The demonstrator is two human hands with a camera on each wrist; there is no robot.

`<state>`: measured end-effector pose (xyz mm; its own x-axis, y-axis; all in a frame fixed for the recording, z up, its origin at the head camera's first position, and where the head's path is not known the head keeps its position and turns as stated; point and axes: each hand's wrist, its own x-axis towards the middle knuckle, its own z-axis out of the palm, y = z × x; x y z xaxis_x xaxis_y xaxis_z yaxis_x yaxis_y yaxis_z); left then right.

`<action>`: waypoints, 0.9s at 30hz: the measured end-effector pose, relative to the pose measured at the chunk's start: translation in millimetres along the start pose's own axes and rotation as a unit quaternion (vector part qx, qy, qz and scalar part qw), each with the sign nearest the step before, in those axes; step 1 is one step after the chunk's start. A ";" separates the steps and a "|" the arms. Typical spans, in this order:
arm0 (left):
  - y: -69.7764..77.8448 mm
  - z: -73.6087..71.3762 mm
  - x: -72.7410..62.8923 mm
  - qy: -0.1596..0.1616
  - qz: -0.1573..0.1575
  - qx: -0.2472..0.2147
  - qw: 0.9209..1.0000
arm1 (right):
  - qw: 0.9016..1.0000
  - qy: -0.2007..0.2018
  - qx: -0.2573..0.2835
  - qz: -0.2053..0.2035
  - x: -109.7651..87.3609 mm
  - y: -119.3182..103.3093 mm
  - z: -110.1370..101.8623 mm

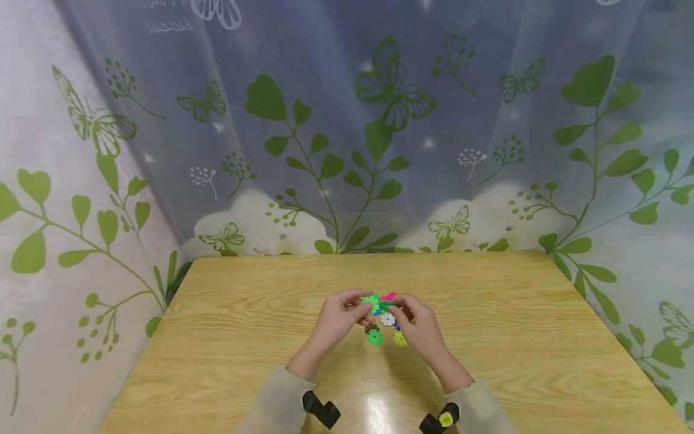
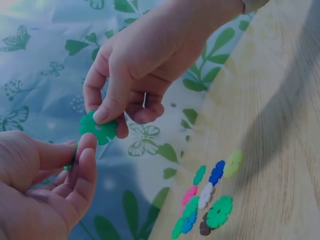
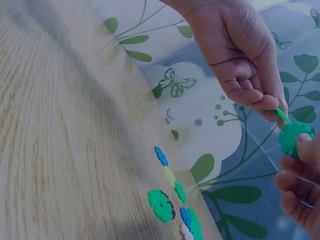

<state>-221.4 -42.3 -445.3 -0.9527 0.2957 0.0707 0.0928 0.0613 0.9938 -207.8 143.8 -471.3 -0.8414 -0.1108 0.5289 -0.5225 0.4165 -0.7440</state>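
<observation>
Pinch near rim, both sides: lighter green disc (image 3: 283,116) in left grip (image 1: 339,314), darker green disc (image 2: 104,135) in right grip (image 1: 420,325), probably to leave notches free; held above bench (image 1: 244,313), likely for clearance over loose discs (image 2: 220,211) lying there

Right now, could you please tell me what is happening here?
A person's left hand pinches a light green disc and the right hand a darker green disc, above a wooden table. The discs' edges are close together; whether they interlock is unclear. Other discs, white and yellow among them, lie on the table.
</observation>
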 end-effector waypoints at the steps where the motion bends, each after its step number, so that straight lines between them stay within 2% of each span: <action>1: 0.7 0.4 -0.7 0.000 0.000 0.001 1.000 | 1.000 0.002 0.003 0.004 0.1 -1.2 0.1; 4: 2.8 0.9 -2.4 0.002 0.001 -0.006 1.000 | 1.000 0.007 0.011 0.012 0.9 -6.1 0.5; 7: 3.3 0.9 -3.1 0.001 0.001 -0.020 1.000 | 1.000 0.005 0.010 0.006 2.0 -21.9 -2.3; 10: 6.7 1.0 -5.1 -0.003 -0.001 -0.038 0.999 | 1.000 0.005 0.000 -0.014 2.3 -37.5 -5.2; 15: 8.9 2.6 -7.6 -0.009 -0.006 -0.041 0.999 | 0.997 0.017 -0.016 -0.075 0.7 -11.9 1.2; 17: 4.3 3.9 -6.5 -0.006 -0.005 -0.040 0.999 | 0.994 0.024 -0.022 -0.100 0.4 1.5 4.4; 23: -2.8 7.5 -7.8 0.006 -0.007 -0.023 1.000 | 0.983 0.048 -0.041 -0.174 1.0 5.4 9.2; 27: -3.2 9.8 -8.4 0.012 -0.009 0.005 1.000 | 0.973 0.059 -0.085 -0.207 0.2 3.8 12.4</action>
<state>-210.9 -35.6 -449.9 -0.9611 0.2709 0.0541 0.0775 0.0763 0.9941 -211.6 134.2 -479.0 -0.5371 -0.2004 0.8194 -0.7743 0.5025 -0.3846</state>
